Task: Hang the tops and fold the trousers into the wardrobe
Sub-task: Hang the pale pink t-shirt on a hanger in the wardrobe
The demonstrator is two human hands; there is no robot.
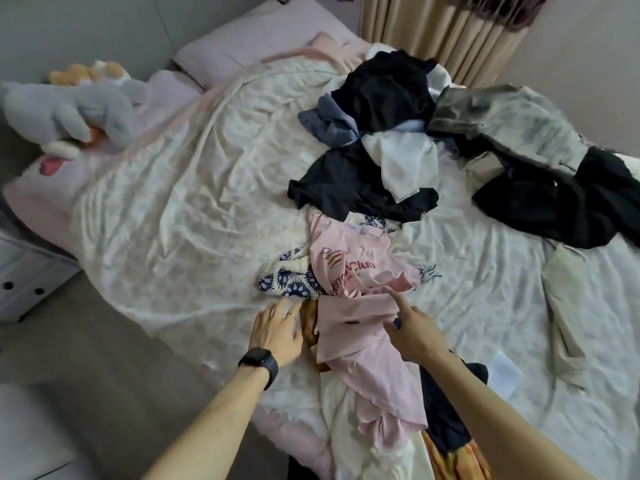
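**One pink top (349, 334) to pick out, all the rest waiting**

We are at the sorting step, with nothing on a hanger and nothing folded. The clothes lie loose on the bed (173, 174), and the wardrobe is not in view. The pink top lies crumpled at the near edge, just near of a pink printed T-shirt (346, 261) and a blue patterned garment (291, 285).

Our left hand (277, 332) is flat with its fingers spread. It rests on the sheet at the left of the pink top and grips nothing. Our right hand (412, 332) lies on the right side of the same top with its forefinger straight. Its other fingers are hidden, so we cannot tell whether it pinches the cloth.

Far off lie a dark heap (381, 91) and, to the right, grey trousers (502, 116).

Next, we judge, we need a firm hold on the pink top alone. It overlaps its neighbours, so we should lift it slowly, find the shoulders and shake it out before we look for a hanger.
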